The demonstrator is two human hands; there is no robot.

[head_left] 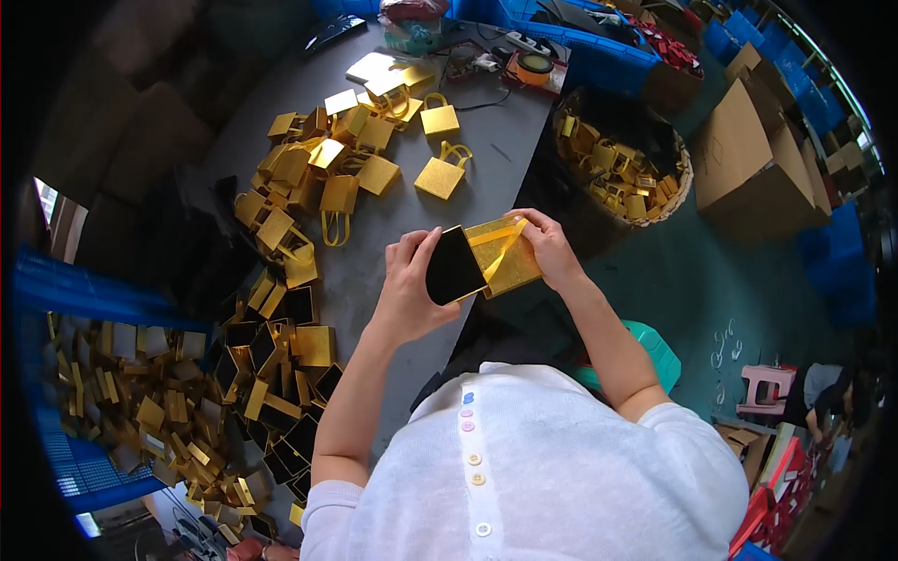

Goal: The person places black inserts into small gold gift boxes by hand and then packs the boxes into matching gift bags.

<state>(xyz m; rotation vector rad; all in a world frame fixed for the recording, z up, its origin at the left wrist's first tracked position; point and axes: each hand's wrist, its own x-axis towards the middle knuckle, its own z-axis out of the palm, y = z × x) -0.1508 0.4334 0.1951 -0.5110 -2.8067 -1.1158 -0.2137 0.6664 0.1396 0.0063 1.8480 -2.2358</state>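
Note:
My left hand [404,285] is closed around a black-lined box tray [453,269] with gold edges. My right hand [550,245] grips a gold box sleeve [513,271] by its far right corner, and a yellow ribbon handle [505,245] lies across it under the fingers. Tray and sleeve meet edge to edge; whether one is partly inside the other I cannot tell. Beyond my hands, a heap of gold boxes with ribbon handles [377,175] covers part of the grey table [496,122]. Near my left forearm lie several open black-lined trays [297,438].
A blue crate [65,449] at lower left holds many gold pieces. To the right stands a round basket [687,173] with gold boxes, beside a large cardboard box [739,150]. A tape roll [534,65] sits at the table's far end. Another person [823,402] is at far right.

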